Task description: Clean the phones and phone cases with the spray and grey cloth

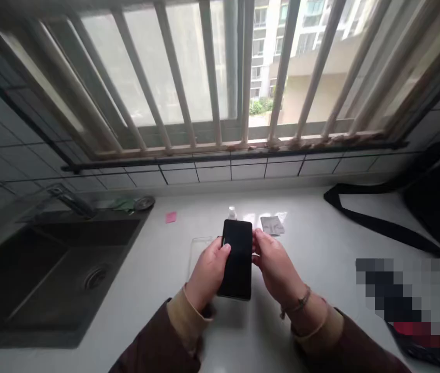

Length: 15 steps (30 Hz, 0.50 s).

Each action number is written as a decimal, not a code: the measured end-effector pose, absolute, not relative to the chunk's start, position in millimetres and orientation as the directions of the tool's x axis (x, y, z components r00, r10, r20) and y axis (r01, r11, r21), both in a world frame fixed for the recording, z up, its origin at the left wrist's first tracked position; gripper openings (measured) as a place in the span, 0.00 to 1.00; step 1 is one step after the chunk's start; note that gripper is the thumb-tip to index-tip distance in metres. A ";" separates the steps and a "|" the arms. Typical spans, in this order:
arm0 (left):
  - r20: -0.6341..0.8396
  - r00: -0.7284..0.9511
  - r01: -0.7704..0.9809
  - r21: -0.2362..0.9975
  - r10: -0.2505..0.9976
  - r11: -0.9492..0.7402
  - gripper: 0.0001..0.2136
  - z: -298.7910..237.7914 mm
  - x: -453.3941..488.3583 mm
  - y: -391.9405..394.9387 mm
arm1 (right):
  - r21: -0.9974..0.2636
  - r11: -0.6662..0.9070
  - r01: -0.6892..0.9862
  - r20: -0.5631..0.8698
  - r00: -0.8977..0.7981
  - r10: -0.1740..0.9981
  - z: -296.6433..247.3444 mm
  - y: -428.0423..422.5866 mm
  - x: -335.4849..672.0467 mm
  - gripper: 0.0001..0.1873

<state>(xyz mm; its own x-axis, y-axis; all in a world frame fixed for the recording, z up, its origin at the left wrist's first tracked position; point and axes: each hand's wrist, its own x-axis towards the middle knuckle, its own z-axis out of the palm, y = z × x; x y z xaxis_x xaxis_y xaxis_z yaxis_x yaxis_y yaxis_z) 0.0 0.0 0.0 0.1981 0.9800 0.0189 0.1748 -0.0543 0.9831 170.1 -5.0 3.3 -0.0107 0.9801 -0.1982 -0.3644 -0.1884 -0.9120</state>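
Head cam: nearest are dark brown sleeves (146,344) w/ tan cuffs (184,312), in from bottom L & R. R wrist has a thin bracelet (303,301).

L hand (206,270) has its fingers (224,250) clamped on L side of a black phone (237,264), dark screen up, held over mid tabletop (142,295). R hand (276,267) is at phone's upper R edge, fingers bent & bunched; can't tell if they grip it or only touch.

Clear flat thing (195,251) lies on the tabletop, partly hidden by L hand. Just past phone's top: small bottle (232,211), white cap, lower part hidden. Grey packet (272,225) lies near, beyond R hand; pink note (171,217) farther L.

Far L: dark sink (49,290) w/ metal tap (73,201), plus green crumpled thing (122,205) & round thing (144,202) at its back corner. Far R: black bag (437,197), strap (383,220) across tabletop. Back: white tiles (248,171) under window (191,62) w/ upright bars (211,77).
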 end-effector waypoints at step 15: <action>0.153 0.297 0.562 0.770 0.943 -0.302 0.19 11.0 3.7 -9.7 | -0.903 -0.210 -0.375 -0.238 0.029 0.971 -12.7 -0.3 171.8 0.35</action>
